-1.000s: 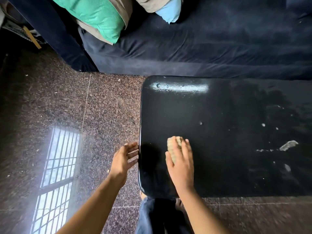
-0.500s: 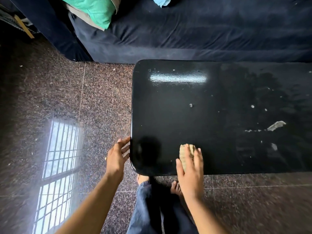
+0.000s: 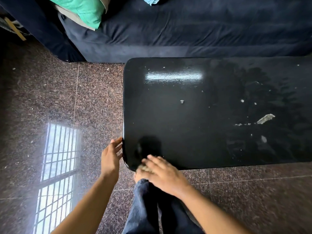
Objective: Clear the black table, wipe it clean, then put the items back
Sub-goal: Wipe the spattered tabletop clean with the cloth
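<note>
While the right hand [image 3: 162, 174] lies flat, fingers pressed together over a tan cloth [image 3: 145, 168], it sits at the near left corner of the black surface [image 3: 194, 129]; only a blurred bit of cloth shows under the fingers. The left hand [image 3: 110, 157] is spread, its fingertips touching the surface's left edge just beside that corner. Pale crumbs and a larger grey scrap [image 3: 265, 118] lie toward the right side. A dark sofa [image 3: 194, 31] stands past the far edge, with a green cushion [image 3: 84, 9] on it.
</note>
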### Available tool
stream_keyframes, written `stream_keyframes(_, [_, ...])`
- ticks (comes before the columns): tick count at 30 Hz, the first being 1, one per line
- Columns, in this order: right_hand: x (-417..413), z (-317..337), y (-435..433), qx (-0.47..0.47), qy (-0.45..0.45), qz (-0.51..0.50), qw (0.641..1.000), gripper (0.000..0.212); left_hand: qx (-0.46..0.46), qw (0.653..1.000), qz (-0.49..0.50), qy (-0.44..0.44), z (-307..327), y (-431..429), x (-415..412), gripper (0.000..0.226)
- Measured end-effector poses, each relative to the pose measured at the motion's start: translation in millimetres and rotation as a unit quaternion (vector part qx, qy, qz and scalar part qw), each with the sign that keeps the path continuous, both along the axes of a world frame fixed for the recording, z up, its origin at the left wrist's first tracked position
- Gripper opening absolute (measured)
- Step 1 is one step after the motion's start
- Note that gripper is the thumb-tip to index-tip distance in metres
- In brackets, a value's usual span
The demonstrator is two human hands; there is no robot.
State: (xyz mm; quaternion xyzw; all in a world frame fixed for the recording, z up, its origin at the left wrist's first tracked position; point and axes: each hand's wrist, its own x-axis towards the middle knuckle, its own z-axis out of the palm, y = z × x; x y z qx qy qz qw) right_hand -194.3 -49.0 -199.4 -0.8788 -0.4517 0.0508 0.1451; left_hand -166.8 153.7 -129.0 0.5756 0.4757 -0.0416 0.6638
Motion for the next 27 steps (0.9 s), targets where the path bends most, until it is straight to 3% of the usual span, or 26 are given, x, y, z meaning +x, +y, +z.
stream_keyframes(4, [9.4,11.6,-83.2,-0.009,0.044,-0.147,0.988,0.046,0.066,0.998,0.001,0.006,-11.1,-13.3,-6.3,0.033])
stream_keyframes(7, [0.4,19.3,-93.1,0.016,0.078,-0.257,0.963,0.05,0.161,0.985,-0.055,0.025,-19.6,-25.6,-10.5,0.035])
stream_keyframes(11, [-0.4,14.8,-100.4,0.034,0.07,-0.284,0.956,0.051,0.328,0.919,-0.219,0.009,-16.9,-58.4,-14.5,0.049])
stream_keyframes(13, [0.7,13.6,-132.6,0.063,0.071,-0.404,0.91,0.053,0.376,0.876,-0.299,-0.027,-17.1,-80.7,-16.3,0.055])
stream_keyframes(17, [25.1,13.8,-213.4,0.094,0.067,-0.692,0.712,0.051,0.387,0.818,-0.421,-0.068,-24.3,-133.0,-13.0,0.064])
stream_keyframes(19, [49.4,13.2,-227.0,0.08,0.023,-0.72,0.688,0.049,0.388,0.8,-0.45,-0.078,-26.7,-159.5,-8.5,0.062])
stream_keyframes(21, [69.9,12.8,-208.1,0.097,0.008,-0.697,0.71,0.049,0.389,0.803,-0.445,-0.076,-27.4,-182.9,-2.3,0.058])
stream_keyframes(22, [75.7,15.0,-195.0,0.105,0.011,-0.657,0.746,0.05,0.384,0.811,-0.436,-0.067,-27.2,-197.5,1.7,0.056])
stream_keyframes(25, [71.3,20.4,-158.3,0.079,0.07,-0.398,0.911,0.049,0.386,0.824,-0.413,-0.043,-26.1,-228.2,13.1,0.056])
stream_keyframes(27, [68.3,22.6,-168.2,0.046,0.078,-0.256,0.962,0.049,0.399,0.813,-0.421,-0.036,-25.8,-239.8,18.6,0.056])
